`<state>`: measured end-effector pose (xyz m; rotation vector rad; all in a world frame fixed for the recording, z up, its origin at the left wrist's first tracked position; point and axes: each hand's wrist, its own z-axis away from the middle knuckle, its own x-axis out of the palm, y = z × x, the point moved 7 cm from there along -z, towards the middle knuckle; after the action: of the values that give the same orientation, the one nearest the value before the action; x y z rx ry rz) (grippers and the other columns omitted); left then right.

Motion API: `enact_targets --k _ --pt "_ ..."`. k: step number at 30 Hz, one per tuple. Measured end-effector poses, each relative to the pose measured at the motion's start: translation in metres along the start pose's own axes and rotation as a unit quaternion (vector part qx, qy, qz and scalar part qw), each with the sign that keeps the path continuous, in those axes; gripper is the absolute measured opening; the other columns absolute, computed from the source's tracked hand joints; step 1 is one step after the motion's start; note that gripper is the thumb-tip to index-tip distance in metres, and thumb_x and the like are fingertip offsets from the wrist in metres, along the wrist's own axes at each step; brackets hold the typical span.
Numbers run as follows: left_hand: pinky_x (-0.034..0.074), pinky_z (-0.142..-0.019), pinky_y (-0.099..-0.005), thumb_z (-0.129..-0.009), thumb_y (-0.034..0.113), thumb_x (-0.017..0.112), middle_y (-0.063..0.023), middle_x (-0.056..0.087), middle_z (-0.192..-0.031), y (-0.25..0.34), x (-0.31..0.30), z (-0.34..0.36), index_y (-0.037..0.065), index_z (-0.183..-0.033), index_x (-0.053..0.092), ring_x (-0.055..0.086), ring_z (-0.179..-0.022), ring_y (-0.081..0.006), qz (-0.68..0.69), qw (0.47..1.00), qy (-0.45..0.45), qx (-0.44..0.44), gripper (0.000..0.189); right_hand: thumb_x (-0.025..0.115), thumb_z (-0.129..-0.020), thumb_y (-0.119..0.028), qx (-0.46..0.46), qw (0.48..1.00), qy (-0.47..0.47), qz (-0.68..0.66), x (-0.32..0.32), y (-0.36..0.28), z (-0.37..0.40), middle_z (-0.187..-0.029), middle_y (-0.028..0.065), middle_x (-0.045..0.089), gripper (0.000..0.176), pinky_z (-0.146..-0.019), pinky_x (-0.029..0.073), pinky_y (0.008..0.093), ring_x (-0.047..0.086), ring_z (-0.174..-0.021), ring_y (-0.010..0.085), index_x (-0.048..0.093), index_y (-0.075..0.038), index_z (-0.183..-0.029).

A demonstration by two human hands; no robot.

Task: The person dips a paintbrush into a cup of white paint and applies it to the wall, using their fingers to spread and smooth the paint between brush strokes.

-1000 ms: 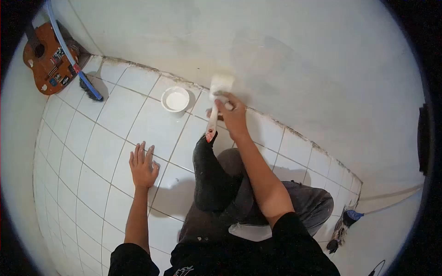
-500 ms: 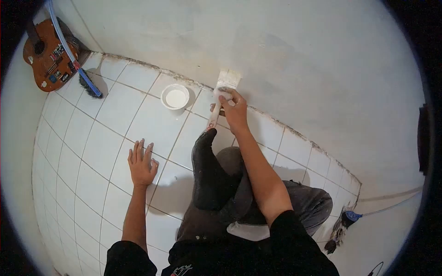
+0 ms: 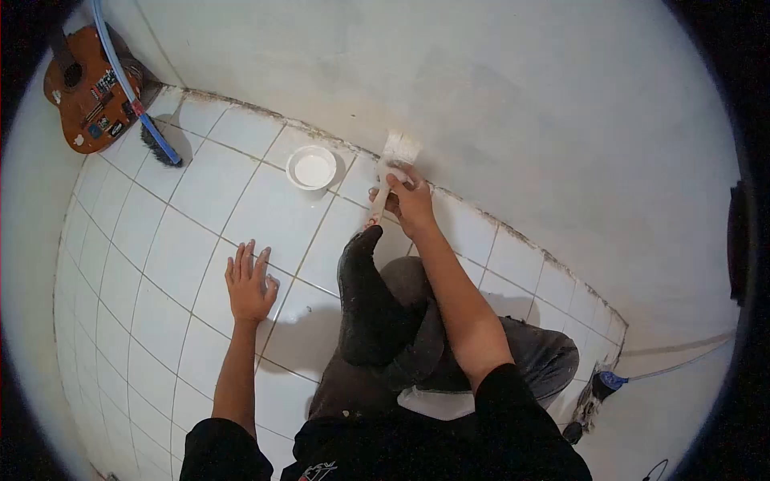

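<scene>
In the head view my right hand point(image 3: 411, 200) is wrapped round the handle of a paintbrush point(image 3: 383, 192). Its broad whitish bristles lie against the lower part of the wall point(image 3: 513, 104), just above the floor joint. My left hand point(image 3: 252, 284) rests on the white floor tiles point(image 3: 192, 232) with fingers spread and nothing in it. Between the hands, nearer the wall, stands a round white tub point(image 3: 311, 168) with white contents. The tip of my black-socked foot point(image 3: 369, 305) is close to the lower end of the brush handle.
A sticker-covered guitar point(image 3: 92, 92) leans in the far left corner, with a blue-handled broom point(image 3: 160, 144) in front of it. On the right, a blue-and-black brush or mop point(image 3: 605, 385) lies by the wall. My crossed legs point(image 3: 537, 357) occupy the lower middle.
My right hand and the brush have shifted slightly downward in the view, the bristles still against the wall. My left hand stays flat on the tiles.
</scene>
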<state>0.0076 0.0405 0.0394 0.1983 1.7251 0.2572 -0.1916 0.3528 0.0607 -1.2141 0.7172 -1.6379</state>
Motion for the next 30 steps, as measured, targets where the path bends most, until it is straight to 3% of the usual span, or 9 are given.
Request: enact_targets --k 3,8,14,19,25,30 --pt "0.021 -0.124 -0.0583 -0.084 0.02 0.058 -0.0115 0.042 -0.16 -0.001 0.003 0.0 0.019 -0.144 0.057 0.032 -0.152 -0.0345 -0.015 1.0 -0.01 -0.009 0.06 0.065 -0.1 -0.007 -0.009 1.0 0.013 0.023 0.003 -0.008 0.008 -0.111 0.0185 0.064 0.04 -0.073 0.067 0.04 0.076 -0.086 0.0318 0.053 0.0 -0.138" --pt "0.021 -0.125 -0.0572 -0.084 0.02 0.058 -0.0106 0.042 -0.16 -0.001 0.002 0.0 0.021 -0.145 0.057 0.032 -0.153 -0.033 -0.013 1.0 -0.001 -0.007 0.061 0.066 -0.101 -0.008 -0.141 0.981 -0.083 0.107 0.032 -0.05 0.027 -0.109 0.0155 0.069 0.023 -0.075 0.066 0.037 0.076 -0.087 0.0287 0.066 0.004 -0.121" --pt "0.021 -0.125 -0.0564 -0.084 0.02 0.058 -0.0093 0.042 -0.16 -0.002 0.002 0.0 0.023 -0.146 0.056 0.031 -0.153 -0.0316 -0.016 1.0 -0.001 -0.008 0.062 0.064 -0.102 -0.008 -0.266 0.958 -0.007 0.102 0.029 -0.078 0.023 -0.102 0.0134 0.07 0.023 -0.076 0.066 0.0348 0.076 -0.087 0.0252 0.065 0.005 -0.121" --pt "0.02 -0.125 -0.0562 -0.085 0.02 0.058 -0.0095 0.042 -0.16 0.0 0.001 0.0 0.022 -0.146 0.056 0.031 -0.153 -0.0319 -0.012 1.0 0.001 -0.006 0.062 0.062 -0.103 -0.01 -0.195 0.975 -0.011 0.107 0.012 -0.069 0.012 -0.106 0.0153 0.069 0.023 -0.078 0.067 0.0409 0.076 -0.088 0.0303 0.063 0.002 -0.122" --pt "0.021 -0.125 -0.0569 -0.084 0.02 0.058 -0.01 0.042 -0.16 0.001 -0.001 0.001 0.022 -0.145 0.057 0.032 -0.153 -0.0327 -0.009 1.0 0.002 -0.005 0.061 0.063 -0.102 -0.009 -0.04 0.999 -0.006 0.03 -0.004 -0.013 -0.001 -0.107 0.0193 0.067 0.028 -0.076 0.068 0.0444 0.076 -0.089 0.0341 0.059 0.003 -0.127" --pt "0.021 -0.124 -0.0576 -0.084 0.02 0.058 -0.0102 0.042 -0.16 0.0 0.0 0.001 0.021 -0.145 0.057 0.032 -0.152 -0.0332 -0.008 1.0 0.001 -0.006 0.061 0.061 -0.103 -0.009 -0.013 1.0 -0.021 0.002 -0.003 -0.011 0.002 -0.113 0.0209 0.068 0.034 -0.077 0.067 0.0444 0.076 -0.093 0.0369 0.052 0.003 -0.133"
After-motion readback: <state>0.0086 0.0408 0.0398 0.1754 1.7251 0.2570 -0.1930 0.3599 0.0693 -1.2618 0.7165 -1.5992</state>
